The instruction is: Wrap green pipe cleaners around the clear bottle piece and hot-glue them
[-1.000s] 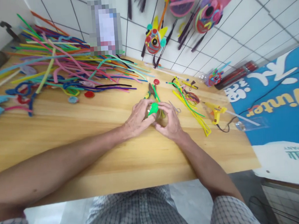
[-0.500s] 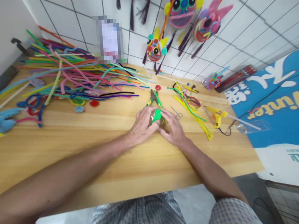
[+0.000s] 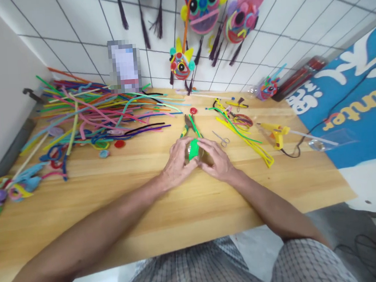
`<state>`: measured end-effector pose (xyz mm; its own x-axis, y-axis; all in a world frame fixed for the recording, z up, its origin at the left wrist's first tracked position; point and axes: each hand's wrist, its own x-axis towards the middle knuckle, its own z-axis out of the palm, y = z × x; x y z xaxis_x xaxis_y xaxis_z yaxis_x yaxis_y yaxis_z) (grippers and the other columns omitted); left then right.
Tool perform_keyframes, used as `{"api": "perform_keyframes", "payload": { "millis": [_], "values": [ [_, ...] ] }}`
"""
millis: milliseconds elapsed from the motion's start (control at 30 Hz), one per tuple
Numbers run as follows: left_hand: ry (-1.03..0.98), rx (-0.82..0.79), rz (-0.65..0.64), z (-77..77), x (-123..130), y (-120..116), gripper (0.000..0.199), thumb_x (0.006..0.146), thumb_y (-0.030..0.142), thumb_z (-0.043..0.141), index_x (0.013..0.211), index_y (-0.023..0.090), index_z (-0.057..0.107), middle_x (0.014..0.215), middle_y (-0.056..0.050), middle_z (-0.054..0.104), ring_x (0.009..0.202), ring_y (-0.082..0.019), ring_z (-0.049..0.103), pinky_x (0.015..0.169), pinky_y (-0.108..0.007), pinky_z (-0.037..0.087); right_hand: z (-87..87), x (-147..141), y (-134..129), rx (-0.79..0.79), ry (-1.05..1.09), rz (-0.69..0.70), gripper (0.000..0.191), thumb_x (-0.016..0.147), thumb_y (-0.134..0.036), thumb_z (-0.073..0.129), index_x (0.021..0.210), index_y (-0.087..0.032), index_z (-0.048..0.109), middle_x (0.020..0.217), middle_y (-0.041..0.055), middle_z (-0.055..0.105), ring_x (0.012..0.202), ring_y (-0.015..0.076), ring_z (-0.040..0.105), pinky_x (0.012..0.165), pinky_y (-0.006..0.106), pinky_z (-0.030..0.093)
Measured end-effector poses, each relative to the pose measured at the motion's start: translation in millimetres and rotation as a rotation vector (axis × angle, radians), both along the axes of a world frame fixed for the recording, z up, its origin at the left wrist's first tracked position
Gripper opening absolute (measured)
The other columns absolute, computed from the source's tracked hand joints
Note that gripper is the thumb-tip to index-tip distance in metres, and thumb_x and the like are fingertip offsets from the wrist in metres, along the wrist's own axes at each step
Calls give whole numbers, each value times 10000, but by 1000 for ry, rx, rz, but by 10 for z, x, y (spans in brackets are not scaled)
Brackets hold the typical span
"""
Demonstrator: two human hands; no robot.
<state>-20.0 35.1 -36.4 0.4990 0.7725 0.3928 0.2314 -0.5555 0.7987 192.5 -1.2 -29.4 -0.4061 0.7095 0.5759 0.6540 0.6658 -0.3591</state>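
My left hand (image 3: 176, 162) and my right hand (image 3: 218, 159) meet over the table, fingers curled around the two sides of a clear, rounded, plastic-looking piece with a green band (image 3: 193, 149) across it. Most of the piece is hidden by my fingers, so its full shape does not show. Just beyond my fingertips lie pliers with green and yellow handles (image 3: 189, 122) and a green pipe cleaner (image 3: 194, 125). Small scissors (image 3: 222, 139) rest to the right of my right hand.
A heap of coloured pipe cleaners (image 3: 95, 106) covers the back left. Yellow pipe cleaners (image 3: 259, 151) and a yellow glue gun (image 3: 276, 135) lie to the right. Decorated masks with tassels (image 3: 203, 11) hang on the tiled wall. A phone-like blurred screen (image 3: 125, 66) leans there.
The camera view has shifted and turned slightly, bringing more of the left table end into sight. Both hands keep their hold on the clear piece; the green band shows more upright between them.
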Motion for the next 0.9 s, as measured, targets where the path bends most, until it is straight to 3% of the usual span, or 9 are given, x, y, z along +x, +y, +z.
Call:
{"api": "perform_keyframes", "payload": {
  "millis": [333,900],
  "values": [
    [5,-42,-65,8,-69,26,594,1009,486,551,1504,210,373,1524,-187,489,1458,-329,467,1224,-548,394,3,8,18,-18,13,12,726,967,-215,672,1628,-266,376,1534,167,584,1422,312,589,1158,568,553],
    [-47,9,14,-171,-36,86,627,954,420,676,1494,212,436,1493,-164,528,1415,-327,511,1229,-529,402,-73,-47,61,-27,117,32,745,895,-127,655,1593,-232,420,1538,158,570,1439,308,554,1211,553,503]
  ]
}}
